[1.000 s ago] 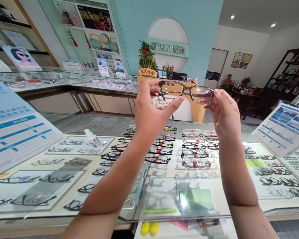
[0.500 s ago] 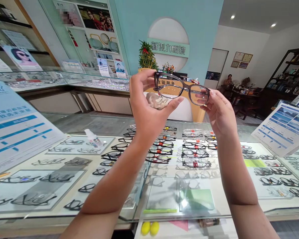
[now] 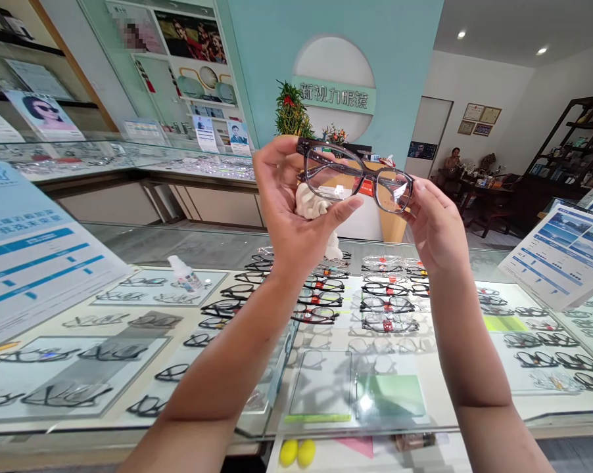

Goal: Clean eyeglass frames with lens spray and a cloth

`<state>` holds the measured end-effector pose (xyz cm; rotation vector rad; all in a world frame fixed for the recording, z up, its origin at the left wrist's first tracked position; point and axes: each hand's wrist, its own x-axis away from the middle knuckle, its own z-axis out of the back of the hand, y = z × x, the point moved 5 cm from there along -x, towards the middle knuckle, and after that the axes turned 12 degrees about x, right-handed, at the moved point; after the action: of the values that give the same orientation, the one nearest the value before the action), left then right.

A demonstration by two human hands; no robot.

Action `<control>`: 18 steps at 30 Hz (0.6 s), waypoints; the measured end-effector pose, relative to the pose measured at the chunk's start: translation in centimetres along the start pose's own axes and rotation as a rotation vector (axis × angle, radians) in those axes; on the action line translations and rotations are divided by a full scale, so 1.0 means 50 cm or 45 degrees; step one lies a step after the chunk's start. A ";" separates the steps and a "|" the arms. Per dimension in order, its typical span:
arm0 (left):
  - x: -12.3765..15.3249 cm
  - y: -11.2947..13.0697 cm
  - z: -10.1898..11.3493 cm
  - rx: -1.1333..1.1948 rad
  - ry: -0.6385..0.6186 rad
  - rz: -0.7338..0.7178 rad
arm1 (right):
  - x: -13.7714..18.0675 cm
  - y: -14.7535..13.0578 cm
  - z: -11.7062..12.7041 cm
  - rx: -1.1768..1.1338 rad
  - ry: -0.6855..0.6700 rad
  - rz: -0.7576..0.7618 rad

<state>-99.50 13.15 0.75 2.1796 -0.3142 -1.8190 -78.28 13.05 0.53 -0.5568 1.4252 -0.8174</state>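
A pair of dark-framed eyeglasses is held up at chest height over the glass counter, its lenses facing me. My left hand grips the frame's left end, thumb extended below the left lens. A crumpled white cloth or tissue is tucked in the same palm, and a bit of it hangs below the thumb. At the other end, my right hand pinches the frame near the right hinge. The folded-back temples show partly through the lenses.
Rows of eyeglasses lie inside the glass display counter. A white spray bottle stands on the left. Printed signs flank both sides. Two yellow egg-shaped items sit at the front. A person is in the far background.
The eyeglasses have shifted slightly left and turned a little, with their lower edge lower. More of the white cloth shows below my left thumb. My right hand has barely moved.
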 end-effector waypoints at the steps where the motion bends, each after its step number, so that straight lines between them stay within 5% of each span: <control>1: 0.001 0.000 0.000 -0.012 0.001 0.012 | 0.000 -0.001 0.000 -0.008 -0.002 -0.003; 10: 0.011 -0.013 0.003 0.094 0.028 -0.009 | 0.002 -0.007 0.004 0.089 -0.032 0.029; 18: 0.017 -0.014 0.006 0.183 0.098 0.164 | 0.004 -0.007 -0.002 0.070 -0.011 -0.002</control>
<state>-99.67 13.50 -0.36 2.2597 -0.5707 -1.6864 -78.42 12.70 0.67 -0.5190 1.3900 -0.8523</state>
